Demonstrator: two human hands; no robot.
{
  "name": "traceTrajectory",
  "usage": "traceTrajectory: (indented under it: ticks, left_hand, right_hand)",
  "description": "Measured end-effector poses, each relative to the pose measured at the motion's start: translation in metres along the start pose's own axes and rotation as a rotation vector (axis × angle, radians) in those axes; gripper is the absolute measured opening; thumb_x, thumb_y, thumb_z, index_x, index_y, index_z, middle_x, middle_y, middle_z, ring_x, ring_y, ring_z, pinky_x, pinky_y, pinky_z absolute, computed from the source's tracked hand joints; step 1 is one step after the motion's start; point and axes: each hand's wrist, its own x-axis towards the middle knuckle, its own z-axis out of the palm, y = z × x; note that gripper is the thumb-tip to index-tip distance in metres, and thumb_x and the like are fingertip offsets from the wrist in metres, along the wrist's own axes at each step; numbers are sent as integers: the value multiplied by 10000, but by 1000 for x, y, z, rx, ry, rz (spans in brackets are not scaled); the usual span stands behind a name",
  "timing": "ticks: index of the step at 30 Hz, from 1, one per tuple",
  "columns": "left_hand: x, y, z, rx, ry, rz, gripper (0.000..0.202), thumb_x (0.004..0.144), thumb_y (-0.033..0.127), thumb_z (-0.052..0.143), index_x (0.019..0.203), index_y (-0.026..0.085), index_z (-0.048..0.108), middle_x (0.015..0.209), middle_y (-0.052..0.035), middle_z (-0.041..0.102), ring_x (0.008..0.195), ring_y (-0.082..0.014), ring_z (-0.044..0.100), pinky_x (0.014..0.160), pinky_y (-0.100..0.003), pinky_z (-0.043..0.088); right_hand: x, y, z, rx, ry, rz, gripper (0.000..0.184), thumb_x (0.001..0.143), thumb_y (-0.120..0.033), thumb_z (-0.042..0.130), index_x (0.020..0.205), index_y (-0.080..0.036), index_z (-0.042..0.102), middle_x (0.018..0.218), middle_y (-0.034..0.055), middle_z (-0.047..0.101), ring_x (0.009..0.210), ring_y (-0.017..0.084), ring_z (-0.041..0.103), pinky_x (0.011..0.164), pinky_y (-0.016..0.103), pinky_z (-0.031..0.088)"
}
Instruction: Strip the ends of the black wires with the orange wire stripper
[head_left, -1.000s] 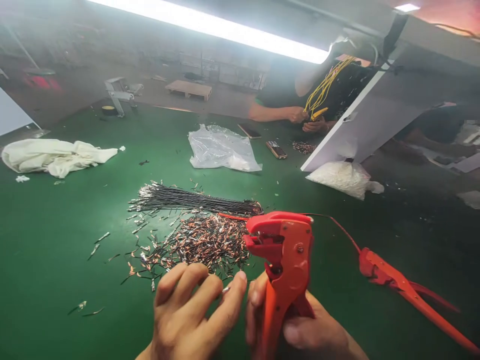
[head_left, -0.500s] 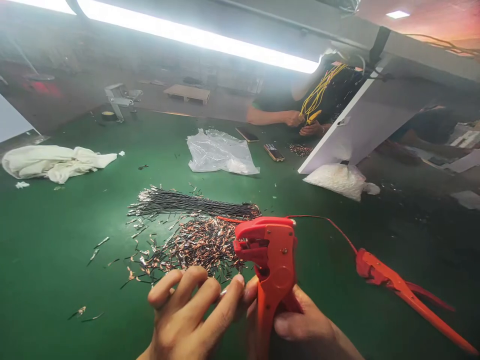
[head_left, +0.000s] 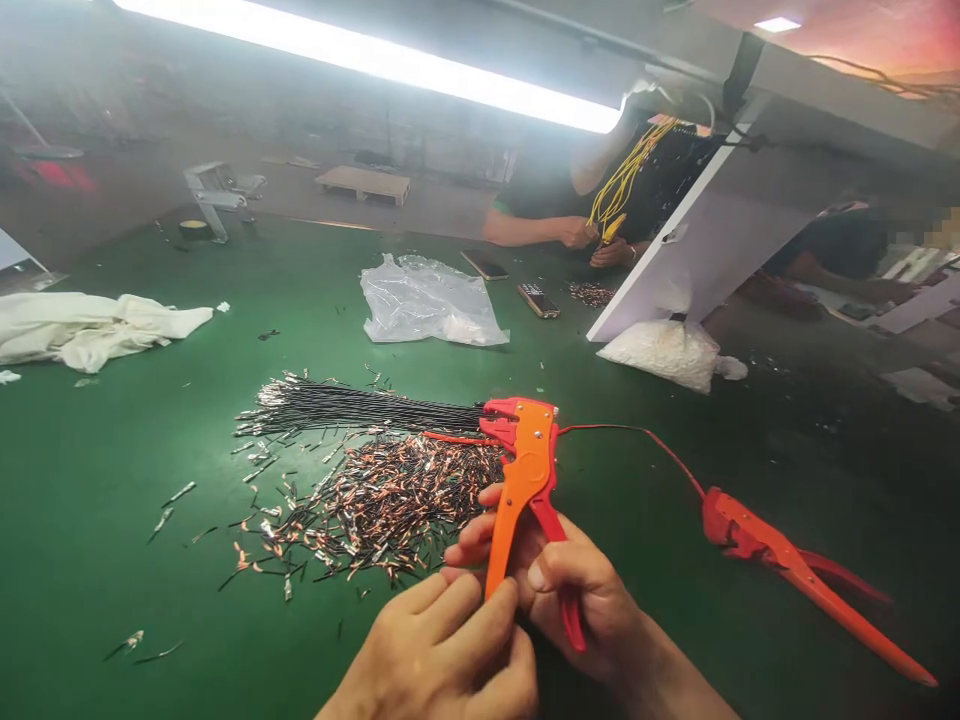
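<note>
An orange and red wire stripper (head_left: pixel 528 458) stands upright in front of me, jaws pointing left and handles spread. My right hand (head_left: pixel 581 585) holds it, with the thumb on the red handle and the fingers behind. At the lower end of the orange handle, my left hand (head_left: pixel 442 645) is closed with its fingertips pinching there; whether it holds anything else is hidden. Behind the tool's jaws lies a bundle of black wires (head_left: pixel 367 405) with metal terminals at the left end. Just nearer is a heap of cut wire scraps (head_left: pixel 409 500) with bare copper ends.
A second wire stripper (head_left: pixel 780 560) lies at right, a thin red cord (head_left: pixel 615 428) leading to it. Farther back are a clear plastic bag (head_left: pixel 431 300), a white cloth (head_left: pixel 112 325), two phones, a filled bag (head_left: pixel 667 352) and a slanted white panel (head_left: pixel 690 220). A co-worker's hands (head_left: pixel 600 240) hold yellow wires.
The wire stripper has moved away from me and turned, its handles now spread. My left hand has shifted down and right to the handle's end, its fingers curling. The view has shifted slightly.
</note>
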Motion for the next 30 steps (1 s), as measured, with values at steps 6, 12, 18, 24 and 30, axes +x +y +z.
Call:
traceTrajectory:
  ticks: [6, 12, 18, 24, 30]
  left_hand:
    - [-4, -3, 4, -15, -110, 33, 169, 856, 81, 506, 899, 191, 627, 597, 31, 590, 516, -124, 546, 410, -249, 355]
    - [-7, -9, -17, -79, 68, -116, 149, 888, 64, 533, 991, 144, 605, 726, -34, 712, 598, -116, 600, 530, -241, 468]
    - [-12, -18, -10, -22, 140, -381, 196, 888, 36, 519, 1004, 165, 610, 594, 39, 540, 513, -76, 480, 487, -175, 399]
    - [-11, -15, -7, -182, -61, -450, 353, 906, 81, 406, 1230, 187, 496, 739, 10, 628, 621, -99, 605, 558, -188, 489]
    - [-18, -20, -9, -148, -100, -509, 300, 912, 102, 395, 1199, 186, 372, 700, 33, 660, 519, -94, 591, 487, -182, 437]
  right_hand:
    - [1, 4, 1, 7, -72, 127, 647, 521, -19, 488, 1138, -171, 609, 1070, 104, 720, 1116, 293, 640, 1002, 477, 428]
    - [-3, 3, 0, -111, -29, 47, 552, 604, -51, 550, 1136, -192, 593, 1030, 82, 704, 939, 231, 669, 879, 395, 482]
    - [-8, 11, -3, -272, -71, -43, 483, 737, -210, 655, 1212, -181, 570, 1038, 97, 697, 903, 250, 658, 834, 403, 469]
    - [-9, 11, -9, -360, -87, -25, 447, 755, -273, 654, 1186, -161, 609, 918, 91, 709, 899, 264, 643, 753, 366, 448]
    - [-6, 7, -10, -348, -147, 19, 526, 751, -273, 685, 1259, -168, 603, 1001, 98, 702, 842, 235, 646, 783, 386, 477]
